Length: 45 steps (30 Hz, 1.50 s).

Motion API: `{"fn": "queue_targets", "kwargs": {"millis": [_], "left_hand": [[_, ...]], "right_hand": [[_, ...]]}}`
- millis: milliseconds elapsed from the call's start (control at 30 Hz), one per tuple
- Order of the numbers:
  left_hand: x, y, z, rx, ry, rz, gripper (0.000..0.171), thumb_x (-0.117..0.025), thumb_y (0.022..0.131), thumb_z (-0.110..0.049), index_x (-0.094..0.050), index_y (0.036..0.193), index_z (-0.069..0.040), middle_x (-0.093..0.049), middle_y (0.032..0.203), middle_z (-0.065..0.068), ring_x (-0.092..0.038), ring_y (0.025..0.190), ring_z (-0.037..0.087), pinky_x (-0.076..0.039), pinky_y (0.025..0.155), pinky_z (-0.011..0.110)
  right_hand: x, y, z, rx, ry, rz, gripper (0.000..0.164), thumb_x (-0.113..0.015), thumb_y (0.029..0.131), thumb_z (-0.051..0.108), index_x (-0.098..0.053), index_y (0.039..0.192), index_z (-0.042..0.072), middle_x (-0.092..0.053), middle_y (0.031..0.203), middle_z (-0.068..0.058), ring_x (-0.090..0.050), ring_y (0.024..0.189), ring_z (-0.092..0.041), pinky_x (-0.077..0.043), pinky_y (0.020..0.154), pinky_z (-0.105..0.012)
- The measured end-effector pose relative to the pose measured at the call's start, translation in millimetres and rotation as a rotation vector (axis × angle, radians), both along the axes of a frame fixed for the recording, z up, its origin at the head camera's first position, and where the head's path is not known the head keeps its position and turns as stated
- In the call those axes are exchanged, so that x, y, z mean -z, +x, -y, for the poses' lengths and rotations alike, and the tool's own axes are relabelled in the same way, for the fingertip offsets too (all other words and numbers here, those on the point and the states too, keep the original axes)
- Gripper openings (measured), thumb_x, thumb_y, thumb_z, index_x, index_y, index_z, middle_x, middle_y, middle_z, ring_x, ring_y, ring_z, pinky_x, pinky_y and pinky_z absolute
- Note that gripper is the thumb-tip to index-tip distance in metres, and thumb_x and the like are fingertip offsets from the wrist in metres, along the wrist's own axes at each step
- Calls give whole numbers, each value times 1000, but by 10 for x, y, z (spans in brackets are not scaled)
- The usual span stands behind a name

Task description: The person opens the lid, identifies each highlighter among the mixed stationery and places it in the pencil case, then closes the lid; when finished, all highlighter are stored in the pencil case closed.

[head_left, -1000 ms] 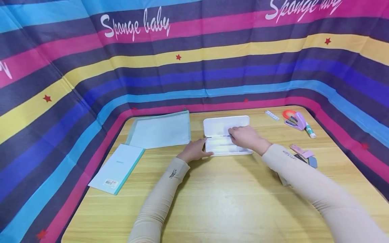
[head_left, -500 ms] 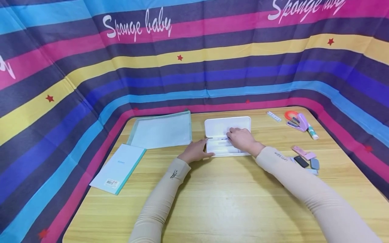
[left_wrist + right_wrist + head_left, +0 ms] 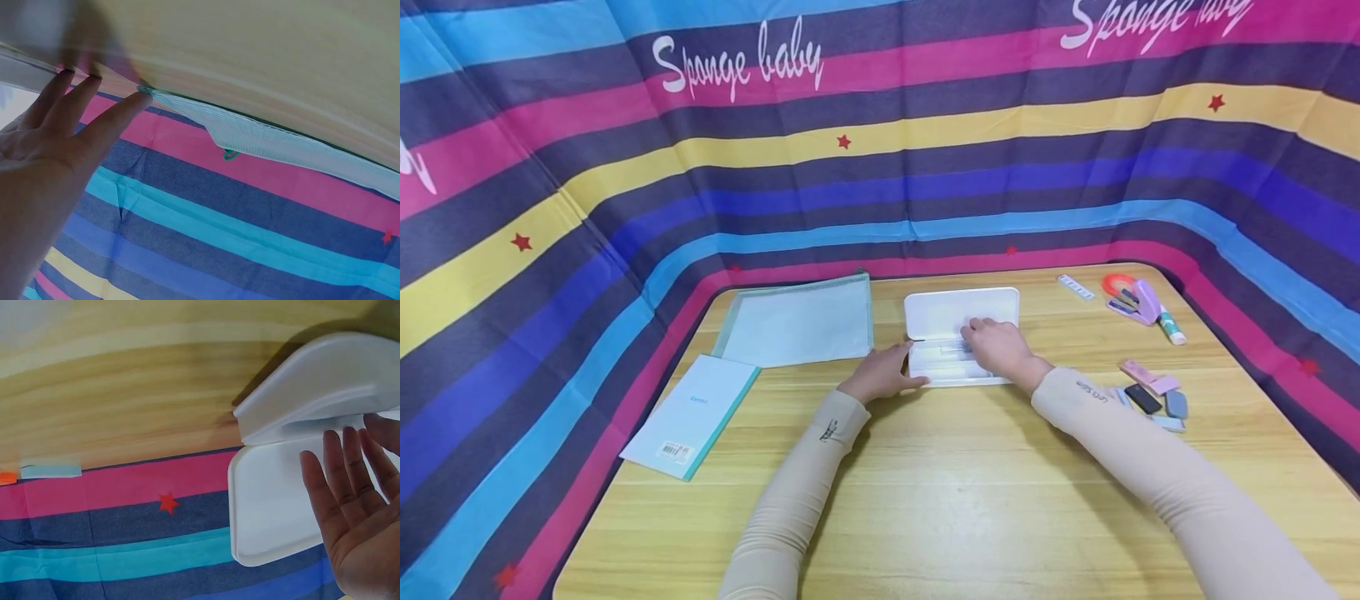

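Note:
A white pencil case (image 3: 940, 372) lies on the table with its lid (image 3: 936, 312) folded back. My left hand (image 3: 882, 373) rests against the case's left end, thumb near the front corner. Its fingers (image 3: 81, 103) look extended in the left wrist view. My right hand (image 3: 997, 346) is over the right half of the case, fingers reaching toward the hinge side. Loosely extended fingers (image 3: 334, 465) show in the right wrist view, with nothing visibly held. A small, pale, see-through item (image 3: 953, 351) lies inside the case; its kind is unclear.
A mesh zip pouch (image 3: 801, 321) and a white notebook (image 3: 692, 417) lie at left. Right back are a label strip (image 3: 1076, 287), orange tape roll (image 3: 1117, 284), purple stapler (image 3: 1145, 302) and glue stick (image 3: 1171, 326). Several small blocks, including a black one (image 3: 1143, 398), lie at right.
My right hand has shifted slightly left over the case, and a bluish item seen at its fingertips no longer shows there. My left hand stays at the case's end.

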<state>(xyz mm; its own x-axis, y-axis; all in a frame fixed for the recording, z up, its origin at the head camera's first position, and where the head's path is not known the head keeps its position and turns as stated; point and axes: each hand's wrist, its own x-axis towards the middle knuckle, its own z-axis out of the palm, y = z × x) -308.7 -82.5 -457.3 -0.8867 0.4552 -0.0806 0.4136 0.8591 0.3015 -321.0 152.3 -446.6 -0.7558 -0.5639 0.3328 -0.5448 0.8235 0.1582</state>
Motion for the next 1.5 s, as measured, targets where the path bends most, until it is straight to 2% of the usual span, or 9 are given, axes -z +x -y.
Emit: {"fn": "queue_targets", "kwargs": {"millis": [267,367,500,600,733,833,933,1167,1500], "left_hand": [[-17,8,-14,4,3,7,86,-47,70,-68,-24,138,-20,-38,132,2,-36,119,18,-19,98,49],[-19,8,-8,4,-6,10,88,-46,70,-69,-23,138,-19,-37,134,2,-35,120,18,-18,99,49],[-21,-1,3,-2,-14,7,91,-45,69,-71,-21,139,-18,-34,135,2,-32,121,18,-15,100,49],[-18,-10,4,-4,-12,6,92,-44,69,-71,-20,139,-18,-33,136,2,-31,122,18,-15,100,49],[-9,-9,4,3,-4,10,91,-43,68,-72,-21,139,-18,-34,135,2,-32,121,18,-15,100,49],[-5,3,22,4,1,14,91,-44,69,-71,-21,139,-17,-34,135,2,-32,122,18,-15,99,50],[-3,13,49,-5,1,15,91,-45,69,-70,-21,139,-17,-32,136,2,-30,123,18,-15,99,50],[2,10,52,4,5,9,87,-46,72,-67,-21,139,-17,-32,136,1,-30,122,18,-15,99,51],[4,24,14,-5,4,24,91,-45,70,-69,-19,139,-17,-31,137,2,-29,123,18,-13,100,51]], "right_hand": [[-41,93,-74,24,-18,7,18,-55,78,7,-60,95,6,-55,81,-6,-52,67,-21,-39,38,-30],[-116,159,-151,32,-55,-29,19,-55,75,5,-61,93,6,-55,78,-5,-51,63,-20,-37,34,-28],[-267,271,-279,99,-84,-52,14,-55,75,7,-60,88,7,-52,72,-4,-49,57,-19,-35,32,-29],[-402,397,-415,199,-71,27,8,-55,77,12,-59,81,6,-50,67,-5,-48,55,-21,-37,35,-33],[-537,618,-651,352,50,268,11,-52,78,12,-57,71,5,-50,61,-8,-48,53,-24,-40,41,-39],[-546,769,-805,396,147,442,14,-54,75,16,-55,64,7,-50,59,-7,-48,52,-23,-40,45,-41],[-491,865,-883,376,178,534,17,-55,74,21,-53,61,10,-50,59,-5,-47,52,-21,-39,46,-40],[-383,954,-897,368,157,526,22,-53,75,19,-49,55,12,-48,57,-5,-45,49,-21,-36,40,-39],[-426,959,-858,416,71,524,22,-54,77,24,-52,59,12,-49,61,-5,-46,52,-21,-38,43,-39]]}}
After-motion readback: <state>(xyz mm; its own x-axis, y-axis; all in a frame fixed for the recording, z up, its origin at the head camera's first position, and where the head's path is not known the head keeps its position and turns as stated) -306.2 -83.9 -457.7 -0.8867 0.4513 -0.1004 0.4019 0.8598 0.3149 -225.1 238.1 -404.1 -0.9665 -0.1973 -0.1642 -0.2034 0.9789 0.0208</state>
